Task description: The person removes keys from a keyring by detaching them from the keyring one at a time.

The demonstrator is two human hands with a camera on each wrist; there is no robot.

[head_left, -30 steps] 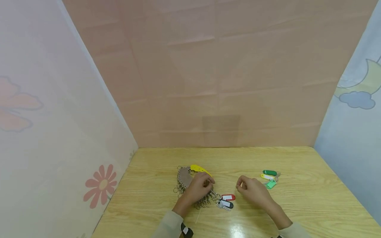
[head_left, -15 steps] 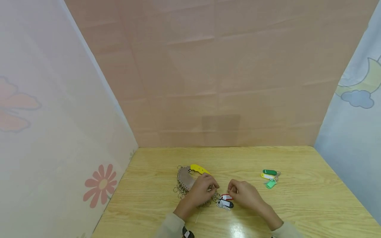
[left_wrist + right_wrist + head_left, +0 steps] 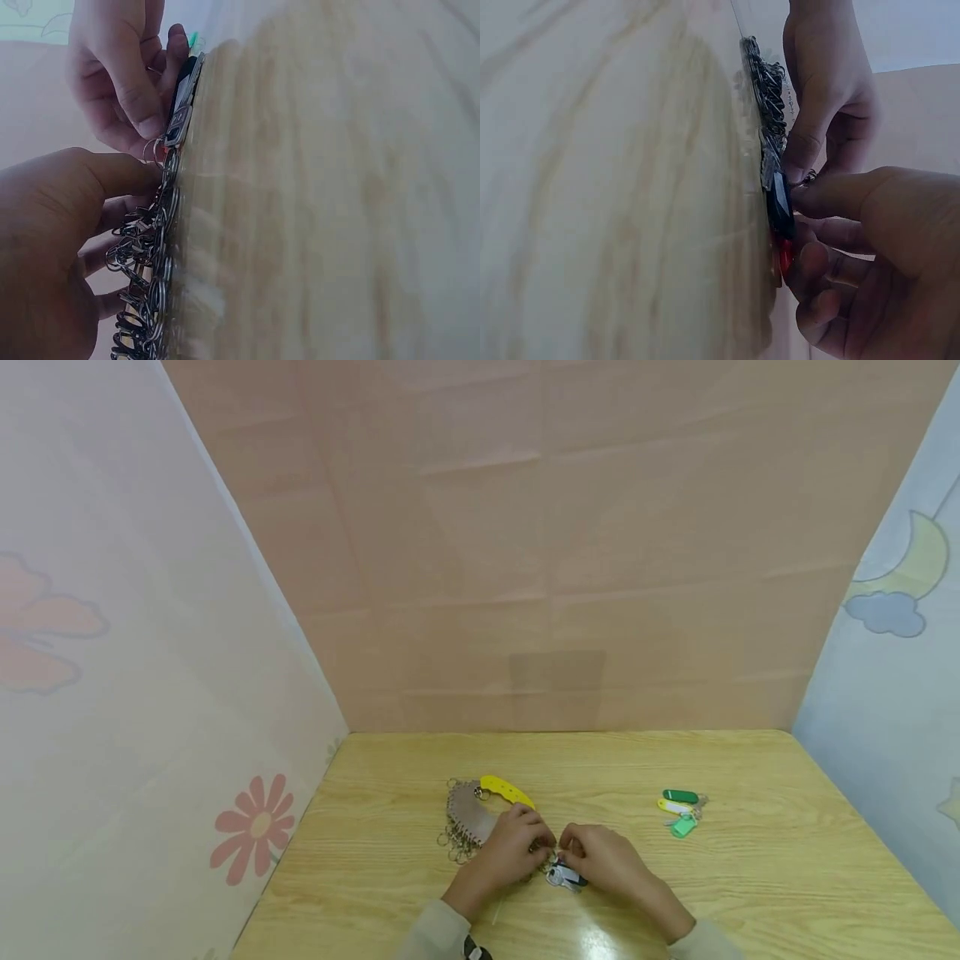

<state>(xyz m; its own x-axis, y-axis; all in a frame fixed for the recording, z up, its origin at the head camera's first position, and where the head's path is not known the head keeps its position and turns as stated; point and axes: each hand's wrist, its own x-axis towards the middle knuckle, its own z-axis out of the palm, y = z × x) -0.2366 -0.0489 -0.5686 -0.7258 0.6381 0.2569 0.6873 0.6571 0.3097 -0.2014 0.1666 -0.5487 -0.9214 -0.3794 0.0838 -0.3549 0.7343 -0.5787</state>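
A grey-brown curved key holder (image 3: 468,810), fringed with metal rings and clips (image 3: 154,262), lies on the table. My left hand (image 3: 512,847) rests over its right side, thumb and finger at a small split ring (image 3: 152,150). From the other side my right hand (image 3: 603,856) pinches at the same ring, fingertips nearly meeting the left ones. A silver key (image 3: 557,877) and a black key tag (image 3: 574,875) lie just below the fingertips. The red key tag (image 3: 786,259) shows beside my right fingers in the right wrist view; the right hand hides it from the head view.
A yellow curved piece (image 3: 506,790) adjoins the holder at the back. Farther right lie a dark green key tag (image 3: 680,796), a yellow tag (image 3: 675,807) and a light green tag (image 3: 683,826) with keys. Fabric walls border the wooden table (image 3: 750,860).
My right hand has moved left and slightly nearer, covering the red tag and meeting the left hand. My left hand has shifted a little right and nearer. The tags at the right stayed put.
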